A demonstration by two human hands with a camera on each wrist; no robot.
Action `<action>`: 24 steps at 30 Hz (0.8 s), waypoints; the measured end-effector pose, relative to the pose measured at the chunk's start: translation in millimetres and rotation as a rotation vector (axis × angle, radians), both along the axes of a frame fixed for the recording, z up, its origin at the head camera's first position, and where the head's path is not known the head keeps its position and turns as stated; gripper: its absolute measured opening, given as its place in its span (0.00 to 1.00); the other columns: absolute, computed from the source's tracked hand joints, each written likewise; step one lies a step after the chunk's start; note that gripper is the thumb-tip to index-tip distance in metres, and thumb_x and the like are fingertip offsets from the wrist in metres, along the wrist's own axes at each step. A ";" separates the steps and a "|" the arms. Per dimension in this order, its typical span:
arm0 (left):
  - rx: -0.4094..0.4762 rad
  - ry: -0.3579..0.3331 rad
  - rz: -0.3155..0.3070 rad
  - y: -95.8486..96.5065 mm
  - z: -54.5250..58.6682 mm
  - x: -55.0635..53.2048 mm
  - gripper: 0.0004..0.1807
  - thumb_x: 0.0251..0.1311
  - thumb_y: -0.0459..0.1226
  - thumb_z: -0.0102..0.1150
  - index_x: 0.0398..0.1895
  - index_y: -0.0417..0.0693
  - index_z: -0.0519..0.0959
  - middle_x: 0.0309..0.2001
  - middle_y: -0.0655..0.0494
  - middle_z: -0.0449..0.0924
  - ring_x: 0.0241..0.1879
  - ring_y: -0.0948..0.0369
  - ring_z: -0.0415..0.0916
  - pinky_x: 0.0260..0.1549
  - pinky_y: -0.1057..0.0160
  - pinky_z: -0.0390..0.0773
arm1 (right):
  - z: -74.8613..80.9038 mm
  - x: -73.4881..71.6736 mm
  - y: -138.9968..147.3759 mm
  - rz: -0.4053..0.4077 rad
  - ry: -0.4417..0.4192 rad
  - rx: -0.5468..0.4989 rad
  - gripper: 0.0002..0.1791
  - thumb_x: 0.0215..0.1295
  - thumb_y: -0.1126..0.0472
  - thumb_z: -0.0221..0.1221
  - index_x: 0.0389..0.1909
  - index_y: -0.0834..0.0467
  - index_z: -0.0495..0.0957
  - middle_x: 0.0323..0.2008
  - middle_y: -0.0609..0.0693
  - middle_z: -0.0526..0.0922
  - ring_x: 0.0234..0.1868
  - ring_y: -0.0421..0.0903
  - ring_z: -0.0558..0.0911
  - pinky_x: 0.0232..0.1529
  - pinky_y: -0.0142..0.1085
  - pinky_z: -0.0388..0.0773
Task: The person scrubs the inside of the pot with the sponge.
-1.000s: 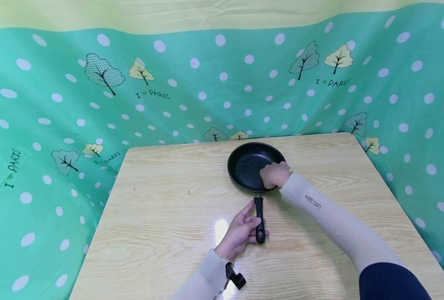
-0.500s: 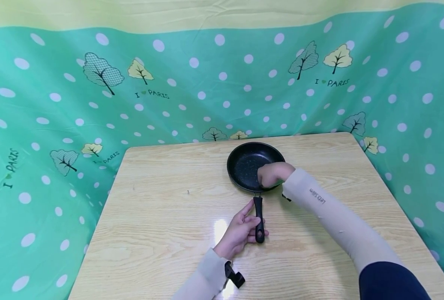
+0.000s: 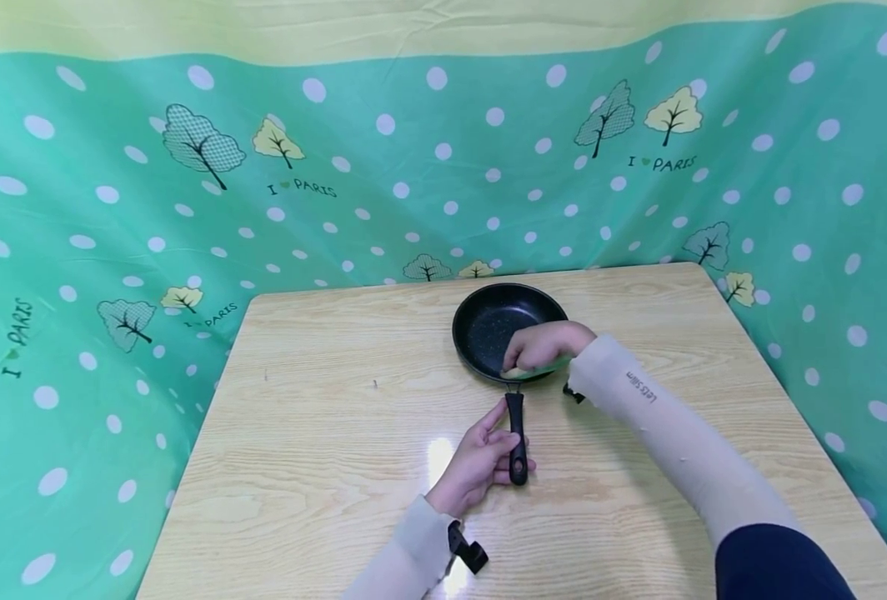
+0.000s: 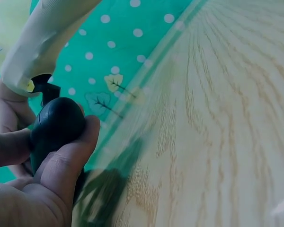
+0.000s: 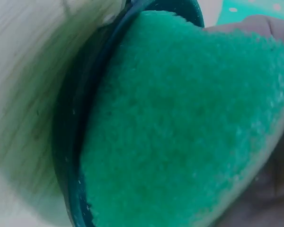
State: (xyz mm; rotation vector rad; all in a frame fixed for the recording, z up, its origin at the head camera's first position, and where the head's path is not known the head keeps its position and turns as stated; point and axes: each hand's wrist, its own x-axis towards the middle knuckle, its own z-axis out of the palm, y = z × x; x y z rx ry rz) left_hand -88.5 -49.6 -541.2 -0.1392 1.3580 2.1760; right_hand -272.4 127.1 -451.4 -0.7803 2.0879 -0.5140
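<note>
A black frying pan (image 3: 487, 327) sits near the back of the table, its handle (image 3: 516, 437) pointing toward the person. My left hand (image 3: 475, 460) grips that handle with the thumb on top; the left wrist view shows the rounded handle end (image 4: 60, 122) between thumb and fingers. Over the near side of the pan, my right hand (image 3: 543, 343) holds a green sponge (image 5: 180, 123). The sponge's face fills most of the right wrist view, lying against the pan's inner wall next to the rim (image 5: 68, 146). In the head view only a thin green edge of it shows below the fingers.
The pan stands on a light wooden table (image 3: 323, 467). A green dotted curtain (image 3: 383, 192) hangs along the table's back and both sides. A black wrist device (image 3: 468, 548) is strapped at the left sleeve.
My right hand has shifted left over the pan, toward the handle joint, and its wrist has turned so the sponge's green edge shows. The left hand keeps its grip on the handle.
</note>
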 end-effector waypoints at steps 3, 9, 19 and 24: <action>-0.014 0.011 -0.010 -0.4 1.1 -0.1 0.42 0.76 0.31 0.57 0.87 0.55 0.51 0.53 0.36 0.82 0.37 0.54 0.89 0.35 0.56 0.90 | -2.1 -0.6 0.2 -0.045 -0.053 -0.034 0.33 0.56 0.75 0.49 0.63 0.61 0.84 0.57 0.52 0.85 0.30 0.41 0.71 0.28 0.30 0.64; -0.019 0.004 -0.004 -1.0 1.5 -0.3 0.42 0.75 0.30 0.57 0.87 0.54 0.51 0.47 0.40 0.85 0.37 0.50 0.90 0.35 0.55 0.90 | -3.7 1.4 -4.4 -0.054 -0.052 -0.077 0.33 0.55 0.75 0.50 0.64 0.63 0.82 0.56 0.52 0.84 0.35 0.42 0.75 0.35 0.31 0.70; -0.006 0.013 -0.023 -1.4 0.9 -1.2 0.42 0.76 0.30 0.57 0.87 0.53 0.51 0.45 0.42 0.85 0.35 0.52 0.90 0.33 0.56 0.90 | -13.7 1.9 -18.5 -0.075 -0.007 -0.147 0.33 0.62 0.70 0.52 0.72 0.62 0.75 0.71 0.55 0.76 0.74 0.52 0.71 0.75 0.48 0.67; -0.014 0.019 -0.028 -2.0 0.9 -1.7 0.41 0.76 0.30 0.56 0.87 0.53 0.50 0.44 0.46 0.85 0.35 0.53 0.89 0.33 0.56 0.90 | -20.0 3.2 -24.0 -0.119 -0.013 -0.211 0.33 0.66 0.69 0.52 0.75 0.61 0.72 0.75 0.57 0.71 0.77 0.56 0.66 0.78 0.51 0.63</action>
